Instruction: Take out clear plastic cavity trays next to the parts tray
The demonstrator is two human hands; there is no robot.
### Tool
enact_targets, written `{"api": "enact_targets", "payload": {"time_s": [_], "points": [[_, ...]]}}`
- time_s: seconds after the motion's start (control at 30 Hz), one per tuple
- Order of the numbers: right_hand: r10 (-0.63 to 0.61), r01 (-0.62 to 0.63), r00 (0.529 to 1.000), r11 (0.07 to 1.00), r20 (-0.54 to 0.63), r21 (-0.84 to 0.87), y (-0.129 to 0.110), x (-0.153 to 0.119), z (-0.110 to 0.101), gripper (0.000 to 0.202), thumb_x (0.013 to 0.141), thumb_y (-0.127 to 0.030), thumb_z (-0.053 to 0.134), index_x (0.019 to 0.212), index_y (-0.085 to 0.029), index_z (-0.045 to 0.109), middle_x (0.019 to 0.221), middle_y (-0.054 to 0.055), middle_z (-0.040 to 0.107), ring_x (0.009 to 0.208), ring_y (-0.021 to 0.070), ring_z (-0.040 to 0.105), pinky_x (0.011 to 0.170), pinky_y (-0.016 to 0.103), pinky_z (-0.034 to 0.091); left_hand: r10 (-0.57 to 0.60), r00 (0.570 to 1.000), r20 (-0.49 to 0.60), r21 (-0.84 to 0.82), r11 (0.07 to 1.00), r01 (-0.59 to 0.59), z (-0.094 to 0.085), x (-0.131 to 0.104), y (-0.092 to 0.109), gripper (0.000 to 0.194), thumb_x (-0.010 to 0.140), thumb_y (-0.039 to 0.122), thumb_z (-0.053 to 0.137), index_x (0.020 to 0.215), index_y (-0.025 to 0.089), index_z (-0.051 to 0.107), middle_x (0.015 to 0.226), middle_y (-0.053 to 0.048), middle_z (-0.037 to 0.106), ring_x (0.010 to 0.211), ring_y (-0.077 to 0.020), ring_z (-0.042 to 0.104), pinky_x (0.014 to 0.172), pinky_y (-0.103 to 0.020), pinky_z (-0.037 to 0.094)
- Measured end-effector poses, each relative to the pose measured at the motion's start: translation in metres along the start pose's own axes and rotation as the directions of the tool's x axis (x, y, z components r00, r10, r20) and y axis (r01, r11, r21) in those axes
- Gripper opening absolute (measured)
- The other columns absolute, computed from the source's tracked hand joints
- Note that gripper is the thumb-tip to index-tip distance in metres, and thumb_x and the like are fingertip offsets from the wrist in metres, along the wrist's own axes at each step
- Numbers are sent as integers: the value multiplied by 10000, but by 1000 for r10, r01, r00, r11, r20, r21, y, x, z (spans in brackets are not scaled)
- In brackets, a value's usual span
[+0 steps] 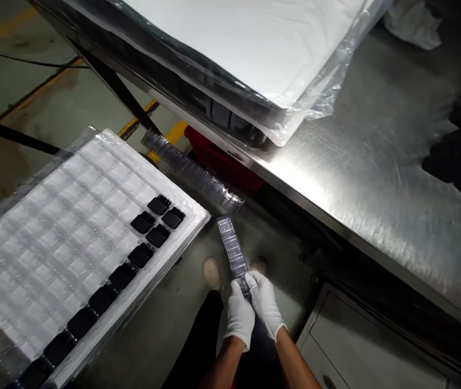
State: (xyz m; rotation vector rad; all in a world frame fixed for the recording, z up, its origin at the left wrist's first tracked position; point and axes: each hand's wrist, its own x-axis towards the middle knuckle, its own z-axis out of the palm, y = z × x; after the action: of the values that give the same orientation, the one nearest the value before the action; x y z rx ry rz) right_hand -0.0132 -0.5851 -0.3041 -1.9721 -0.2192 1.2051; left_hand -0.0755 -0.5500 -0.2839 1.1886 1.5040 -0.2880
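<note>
1. Both gloved hands, left hand [239,315] and right hand [265,302], have their fingers closed on the near end of a clear plastic strip [232,249], held low above the floor.
2. Keep the strip level, I'd say; it looks flimsy.
3. The blister tray [44,237] lies to the left.

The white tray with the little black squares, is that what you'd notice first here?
Probably yes: the big white compartment tray at the left, with black square parts along its near edge. Next, low in the middle, both gloved hands, left hand and right hand, grip a narrow clear plastic strip. A shiny steel table fills the right.
</note>
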Motion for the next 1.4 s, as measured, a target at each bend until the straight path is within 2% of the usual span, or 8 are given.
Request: {"api": "enact_targets", "payload": {"time_s": [0.13,0.27,0.47,0.77,0.9,1.03,1.2,1.4], "points": [[52,-48,997,997,-58,67,25,-3,4,341,936,-398,531,692,-160,540,625,-45,522,577,111,503,568,258,429,60,998,-7,164,985,-58,-12,-6,1,379,938,372,456,1284,218,468,1041,-107,731,879,-231,710,727,-292,525],[60,-42,986,992,-156,119,39,4,3,337,930,-415,547,709,-161,558,676,-31,556,618,116,516,629,282,455,174,985,-8,373,914,-159,-22,6,14,769,901,384,510,1529,233,93,1425,-182,501,1105,-315,633,821,-358,493],[121,-54,978,935,-172,351,64,8,0,383,973,-472,442,815,-149,574,636,-47,507,514,90,466,510,242,428,234,952,200,506,807,-305,-16,15,19,382,884,278,532,1259,226,586,1005,-121,718,926,-273,671,779,-312,465],[147,-130,988,961,-51,243,87,-10,-20,315,863,-374,666,677,-143,558,573,-71,501,502,79,482,501,222,437,251,922,296,470,802,-369,8,4,1,583,785,108,593,1359,166,506,953,-123,735,893,-253,681,811,-299,494],[174,-159,969,983,-177,95,87,-10,-21,335,861,-338,661,618,-148,531,559,-73,475,528,90,481,537,236,434,275,900,338,421,811,-406,21,-8,-4,647,797,120,574,1421,162,408,1093,-144,712,977,-252,671,895,-318,493],[200,-202,942,979,-270,21,84,-12,-24,319,864,-320,653,622,-155,526,580,-66,496,549,95,488,570,249,446,306,893,329,394,816,-424,28,-23,-3,764,780,167,621,1469,199,291,1399,-153,544,1173,-253,600,999,-324,457],[242,-258,922,966,-301,-14,83,-19,-34,291,861,-319,654,648,-159,538,578,-67,507,518,86,467,537,237,428,326,878,352,404,793,-456,31,-25,0,484,872,177,521,1351,225,476,1127,-111,706,993,-216,675,897,-326,511],[259,-289,902,956,-346,-39,84,-25,-38,272,882,-334,627,687,-162,545,596,-65,503,527,88,463,546,240,432,327,897,298,455,777,-435,39,-19,-7,405,908,375,579,1274,204,556,1165,-103,670,929,-206,662,876,-404,526]]}}
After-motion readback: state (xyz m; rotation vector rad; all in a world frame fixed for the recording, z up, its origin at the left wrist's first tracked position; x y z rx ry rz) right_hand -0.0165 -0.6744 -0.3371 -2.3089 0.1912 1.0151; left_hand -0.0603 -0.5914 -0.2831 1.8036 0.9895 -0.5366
